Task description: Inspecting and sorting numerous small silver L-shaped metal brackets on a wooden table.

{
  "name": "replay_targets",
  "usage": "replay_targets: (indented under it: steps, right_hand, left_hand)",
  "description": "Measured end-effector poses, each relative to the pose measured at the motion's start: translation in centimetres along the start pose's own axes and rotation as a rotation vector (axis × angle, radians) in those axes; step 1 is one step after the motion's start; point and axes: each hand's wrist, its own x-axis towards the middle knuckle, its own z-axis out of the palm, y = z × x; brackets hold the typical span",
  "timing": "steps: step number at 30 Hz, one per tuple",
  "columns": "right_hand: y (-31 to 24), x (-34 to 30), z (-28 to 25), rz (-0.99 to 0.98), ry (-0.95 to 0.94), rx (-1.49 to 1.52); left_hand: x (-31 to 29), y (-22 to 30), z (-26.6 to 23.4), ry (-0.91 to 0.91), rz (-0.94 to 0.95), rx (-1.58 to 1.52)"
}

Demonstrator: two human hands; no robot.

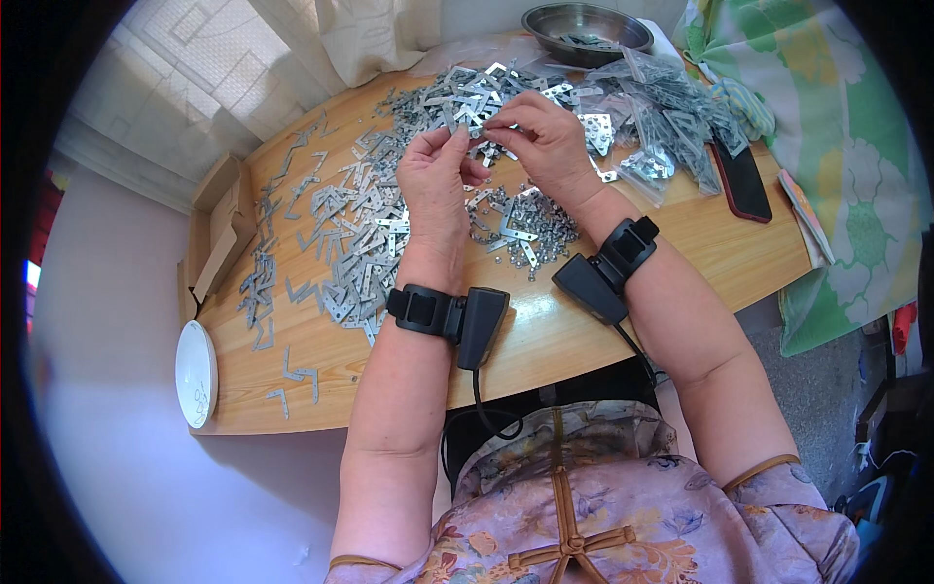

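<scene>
My left hand (pixel 435 185) is closed, thumb against fingers, on a metal corner bracket (pixel 450 118) held up over the table. Close to its fingertips, my right hand (pixel 547 146) pinches thumb and forefinger together. Whatever sits in that pinch is too small to make out. Beneath and beyond both hands spreads a heap of silver L-shaped brackets (pixel 365 243), flat and with holes. A pile of small shiny screws (pixel 550 229) lies below my right wrist, with a few brackets among them.
Clear plastic bags of metal parts (pixel 671 107) and a dark phone (pixel 742 182) lie at right. A steel bowl (pixel 588 31) stands at the back. An open cardboard box (pixel 222 224) and white dish (pixel 197 375) line the left edge. Loose brackets (pixel 263 282) lie nearby.
</scene>
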Motion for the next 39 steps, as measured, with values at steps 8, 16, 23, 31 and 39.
replay_targets:
  steps: [8, 16, 23, 31, 39]
  right_hand:
    - [0.7, 0.1, 0.1, 0.418, -0.101, 0.556]
    - [0.5, 0.2, -0.4, 0.669, -0.209, 0.677]
    - [1.2, 0.0, 0.1, 0.391, -0.131, 0.448]
    - [0.7, 0.0, 0.2, 0.311, -0.098, 0.123]
    - [0.3, -0.1, 0.2, 0.529, -0.161, 0.553]
  left_hand:
    - [0.1, 0.2, -0.1, -0.041, 0.005, -0.02]
    - [-0.2, 0.2, 0.3, -0.066, 0.041, -0.004]
    - [-0.5, 0.4, 1.1, -0.11, 0.137, 0.152]
    - [-1.2, 0.4, 1.8, -0.129, 0.292, 0.283]
    - [-1.5, 0.2, 1.9, -0.127, 0.395, 0.375]
